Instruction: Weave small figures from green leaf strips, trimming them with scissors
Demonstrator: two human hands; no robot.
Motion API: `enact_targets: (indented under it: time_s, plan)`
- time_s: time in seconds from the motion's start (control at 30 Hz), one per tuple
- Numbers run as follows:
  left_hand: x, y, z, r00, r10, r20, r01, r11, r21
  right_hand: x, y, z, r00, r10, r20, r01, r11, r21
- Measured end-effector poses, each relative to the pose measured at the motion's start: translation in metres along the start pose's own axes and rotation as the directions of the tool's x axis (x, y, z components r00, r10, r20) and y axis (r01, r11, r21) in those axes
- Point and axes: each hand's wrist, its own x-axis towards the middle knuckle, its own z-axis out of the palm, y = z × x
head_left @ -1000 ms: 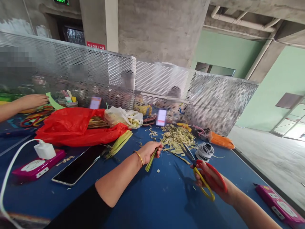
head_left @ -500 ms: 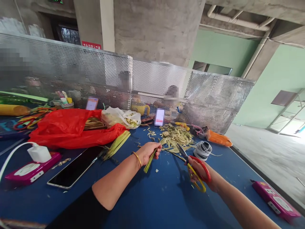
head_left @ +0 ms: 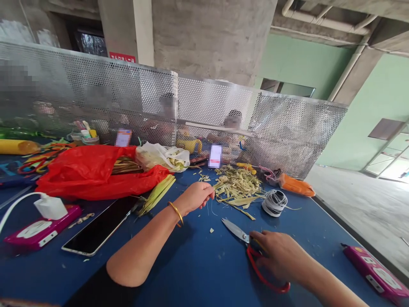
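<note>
My left hand (head_left: 197, 197) is closed in a pinch on a thin bundle of green plant strips (head_left: 218, 186). Only the bundle's tip shows beyond the fingers, and fine threads hang below them. Low over the table, my right hand (head_left: 277, 251) grips scissors (head_left: 237, 230) with a red and a yellow handle. Their blades look closed and point up and left. The palm hides most of the yellow handle. A heap of pale cut plant scraps (head_left: 239, 183) lies just beyond my left hand. Right of it stands a spool of white cord (head_left: 275, 202).
On the blue table (head_left: 191, 268), a red plastic bag (head_left: 86, 170), leaf strips (head_left: 159, 192), a phone (head_left: 99, 228) and a magenta power bank (head_left: 44, 230) lie left. Another power bank (head_left: 373, 273) and an orange pouch (head_left: 297, 185) are right. A perforated metal screen (head_left: 211, 102) closes the back.
The scissors have come down toward the table, turning to point left. My left hand has turned, so the strips that hung below it now point away from me toward the heap.
</note>
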Motion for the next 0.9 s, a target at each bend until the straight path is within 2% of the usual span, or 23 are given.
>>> enact_targets:
  time_s: [0.1, 0.17, 0.27, 0.47, 0.67, 0.73, 0.8, 0.9]
  plan:
    - [-0.006, -0.002, 0.000, 0.999, 0.005, 0.037, -0.013, 0.974, 0.225, 0.021, -0.008, -0.018, 1.000, -0.028, 0.009, 0.029, 0.991, -0.131]
    - [-0.010, -0.003, 0.001, 0.998, 0.007, 0.068, -0.031, 0.934, 0.355, 0.047, -0.011, -0.026, 0.996, -0.040, -0.080, 0.024, 0.982, -0.186]
    - [-0.015, -0.001, 0.001, 0.995, 0.014, 0.104, -0.063, 0.871, 0.487, 0.092, -0.012, -0.027, 0.992, -0.012, -0.128, -0.016, 0.976, -0.217]
    - [-0.021, 0.004, 0.003, 0.985, 0.014, 0.169, -0.119, 0.767, 0.630, 0.160, -0.018, -0.021, 0.997, -0.040, -0.073, 0.023, 0.975, -0.222]
    - [-0.012, -0.005, 0.020, 0.951, 0.038, 0.306, -0.250, 0.672, 0.697, 0.213, -0.055, -0.029, 0.973, -0.145, -0.180, 0.138, 0.989, -0.055]
    - [-0.008, -0.007, 0.022, 0.944, 0.035, 0.329, -0.266, 0.674, 0.690, 0.225, -0.064, -0.032, 0.959, -0.149, -0.240, 0.165, 0.985, 0.050]
    - [-0.005, -0.007, 0.019, 0.947, 0.025, 0.321, -0.240, 0.717, 0.654, 0.229, -0.066, -0.036, 0.943, -0.123, -0.308, 0.187, 0.964, 0.187]
    - [-0.001, -0.007, 0.010, 0.962, -0.038, 0.271, -0.091, 0.891, 0.445, 0.215, -0.052, -0.040, 0.927, -0.056, -0.371, 0.226, 0.873, 0.432]
